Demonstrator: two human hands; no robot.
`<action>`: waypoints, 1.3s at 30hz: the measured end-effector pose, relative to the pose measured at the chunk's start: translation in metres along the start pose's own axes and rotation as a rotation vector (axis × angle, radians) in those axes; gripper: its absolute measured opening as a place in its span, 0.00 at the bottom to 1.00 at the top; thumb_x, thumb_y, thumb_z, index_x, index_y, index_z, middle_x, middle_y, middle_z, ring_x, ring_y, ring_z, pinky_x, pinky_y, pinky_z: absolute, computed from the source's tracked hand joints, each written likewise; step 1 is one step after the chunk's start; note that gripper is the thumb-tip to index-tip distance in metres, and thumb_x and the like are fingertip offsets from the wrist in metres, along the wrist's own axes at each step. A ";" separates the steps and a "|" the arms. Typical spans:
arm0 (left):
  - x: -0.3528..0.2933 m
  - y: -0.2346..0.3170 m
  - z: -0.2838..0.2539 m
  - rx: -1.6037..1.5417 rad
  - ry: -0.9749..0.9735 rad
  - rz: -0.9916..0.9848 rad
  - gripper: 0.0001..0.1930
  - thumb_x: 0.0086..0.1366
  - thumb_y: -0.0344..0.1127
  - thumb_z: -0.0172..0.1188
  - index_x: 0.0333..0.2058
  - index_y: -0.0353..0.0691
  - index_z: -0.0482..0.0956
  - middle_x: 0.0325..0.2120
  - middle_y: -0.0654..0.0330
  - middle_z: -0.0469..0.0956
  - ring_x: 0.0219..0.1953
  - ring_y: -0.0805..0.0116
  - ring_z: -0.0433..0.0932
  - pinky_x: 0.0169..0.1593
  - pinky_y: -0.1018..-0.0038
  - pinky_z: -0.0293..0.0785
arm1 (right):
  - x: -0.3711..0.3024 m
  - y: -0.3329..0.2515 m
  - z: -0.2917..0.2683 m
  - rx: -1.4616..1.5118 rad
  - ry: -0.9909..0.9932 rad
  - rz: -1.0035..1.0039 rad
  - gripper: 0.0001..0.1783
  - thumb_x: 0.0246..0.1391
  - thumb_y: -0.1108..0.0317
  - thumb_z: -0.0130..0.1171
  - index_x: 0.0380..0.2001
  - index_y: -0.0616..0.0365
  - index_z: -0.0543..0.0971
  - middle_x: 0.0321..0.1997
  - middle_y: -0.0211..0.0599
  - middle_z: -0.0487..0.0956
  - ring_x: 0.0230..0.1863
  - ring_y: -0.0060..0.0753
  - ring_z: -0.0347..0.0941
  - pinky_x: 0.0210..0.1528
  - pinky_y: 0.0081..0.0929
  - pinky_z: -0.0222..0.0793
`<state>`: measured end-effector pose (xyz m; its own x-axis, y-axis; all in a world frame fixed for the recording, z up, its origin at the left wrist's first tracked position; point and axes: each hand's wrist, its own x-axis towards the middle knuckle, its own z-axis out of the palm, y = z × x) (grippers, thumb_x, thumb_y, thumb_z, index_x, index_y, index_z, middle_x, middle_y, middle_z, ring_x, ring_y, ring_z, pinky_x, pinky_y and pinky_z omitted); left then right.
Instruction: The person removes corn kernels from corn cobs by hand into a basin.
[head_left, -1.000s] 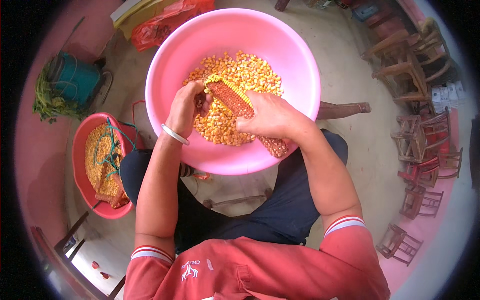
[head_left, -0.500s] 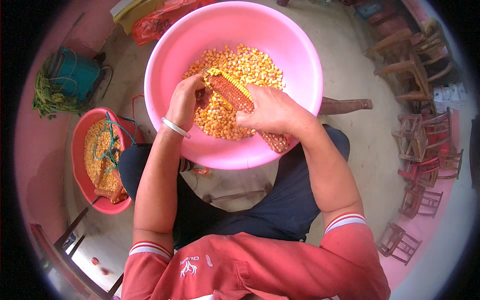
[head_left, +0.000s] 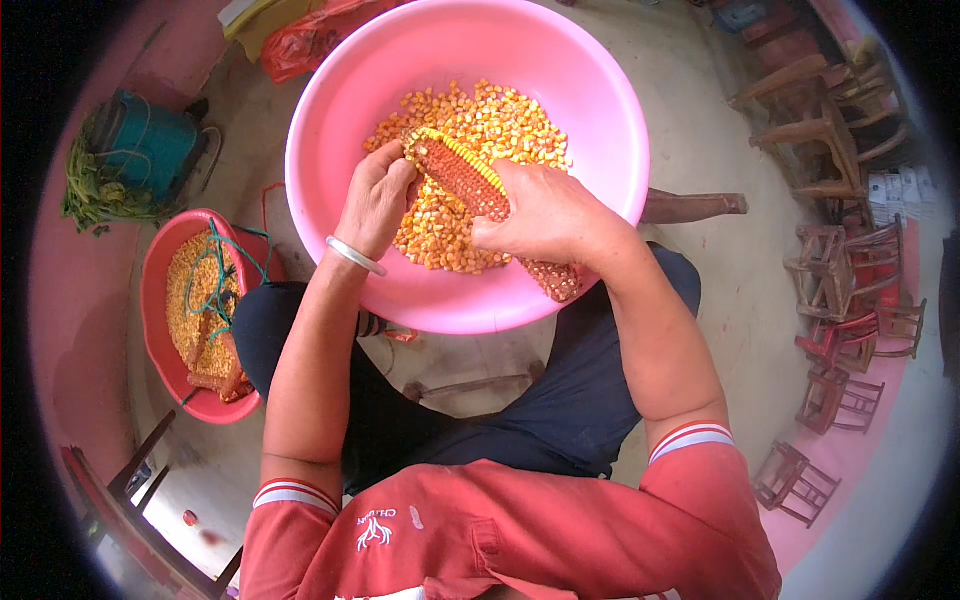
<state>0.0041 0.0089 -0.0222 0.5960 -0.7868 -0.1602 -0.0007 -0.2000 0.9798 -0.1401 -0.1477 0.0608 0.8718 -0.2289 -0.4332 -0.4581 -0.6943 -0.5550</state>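
Observation:
A mostly stripped corn cob (head_left: 470,182) lies slantwise over the pink basin, its reddish core bare except for a strip of yellow kernels along the upper edge. My right hand (head_left: 550,215) is closed around its lower half, thumb on the near side, and the cob's end shows below the palm. My left hand (head_left: 382,195), with a pale bangle at the wrist, has its fingers bent and pressed against the cob's upper-left tip. Something reddish-brown shows under those fingers; I cannot tell what it is. Loose corn kernels (head_left: 450,245) are heaped beneath both hands.
The pink basin (head_left: 610,130) sits in front of my knees. At the left stand a red tub (head_left: 160,335) of kernels with green cord and a teal container (head_left: 150,150) beside leafy greens. Wooden stools (head_left: 825,270) line the right wall. A red plastic bag (head_left: 300,45) lies beyond the basin.
The left fingers have shifted slightly up along the cob's tip, where fewer yellow kernels now show. My right hand keeps its hold, nearly unmoved.

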 end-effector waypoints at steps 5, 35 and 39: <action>0.003 0.010 0.008 -0.390 0.120 -0.181 0.12 0.68 0.39 0.46 0.27 0.41 0.71 0.21 0.67 0.68 0.23 0.77 0.66 0.27 0.79 0.61 | 0.002 -0.001 0.006 -0.055 0.071 0.015 0.28 0.41 0.53 0.61 0.38 0.68 0.74 0.34 0.59 0.80 0.40 0.56 0.78 0.47 0.44 0.73; 0.003 0.005 0.008 -0.354 0.051 -0.007 0.16 0.73 0.47 0.45 0.34 0.41 0.73 0.24 0.67 0.67 0.26 0.79 0.65 0.30 0.80 0.61 | 0.012 -0.003 0.032 0.029 0.346 -0.072 0.23 0.44 0.59 0.61 0.37 0.65 0.68 0.27 0.56 0.79 0.33 0.58 0.79 0.40 0.49 0.73; 0.004 0.001 0.008 -0.404 0.096 0.032 0.15 0.72 0.43 0.47 0.30 0.40 0.70 0.22 0.65 0.68 0.25 0.77 0.66 0.29 0.79 0.63 | 0.011 -0.008 0.031 -0.011 0.341 -0.053 0.23 0.44 0.59 0.62 0.37 0.64 0.68 0.27 0.55 0.79 0.33 0.57 0.79 0.40 0.48 0.74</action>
<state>0.0003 0.0008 -0.0226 0.6728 -0.7273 -0.1357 0.2834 0.0839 0.9553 -0.1322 -0.1238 0.0382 0.9032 -0.4057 -0.1404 -0.4100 -0.7183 -0.5620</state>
